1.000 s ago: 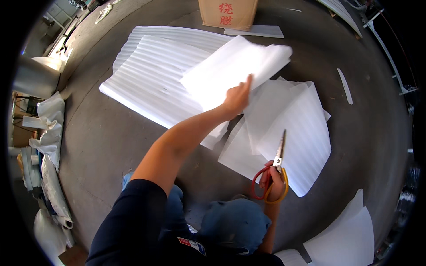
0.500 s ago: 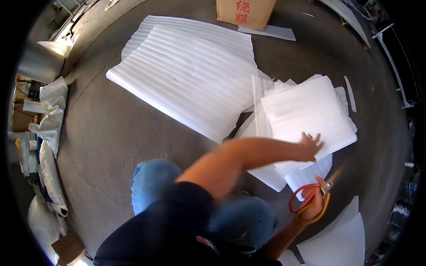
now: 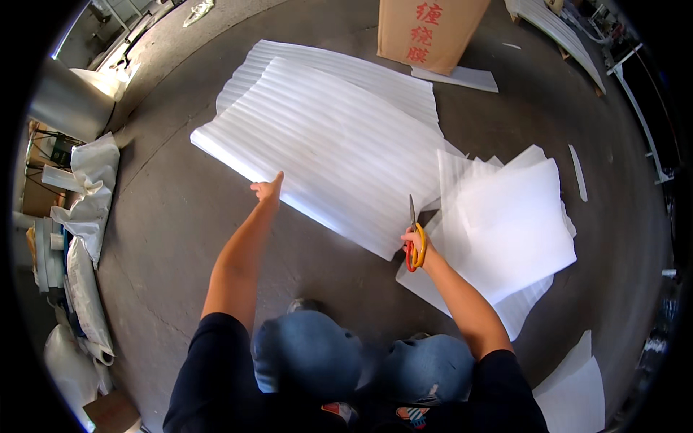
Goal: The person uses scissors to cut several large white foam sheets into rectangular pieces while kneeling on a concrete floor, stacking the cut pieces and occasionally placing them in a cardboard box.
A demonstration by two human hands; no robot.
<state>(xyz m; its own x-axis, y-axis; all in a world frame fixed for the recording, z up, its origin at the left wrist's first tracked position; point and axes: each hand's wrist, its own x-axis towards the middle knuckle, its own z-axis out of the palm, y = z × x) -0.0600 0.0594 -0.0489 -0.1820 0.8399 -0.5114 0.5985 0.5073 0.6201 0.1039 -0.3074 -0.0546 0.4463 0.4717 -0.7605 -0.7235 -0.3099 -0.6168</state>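
A large white ribbed foam sheet, folded over in layers, lies on the floor before me. At its near edge is my left hand, thumb and fingers apart, with nothing seen in it; whether it touches the edge is unclear. My right hand grips scissors with one red and one yellow handle loop. Their blades point away from me and look closed, beside the sheet's right corner. To the right sits an uneven stack of cut white foam sheets, its left side close to my right hand.
A brown cardboard box stands at the far side, a flat white strip by its base. A thin white scrap lies right of the stack. More white sheet is at lower right. White sacks line the left.
My left hand has left the stack and moved left to the large sheet's near edge. My right hand has carried the scissors left and farther away, to that sheet's corner. The view has shifted.
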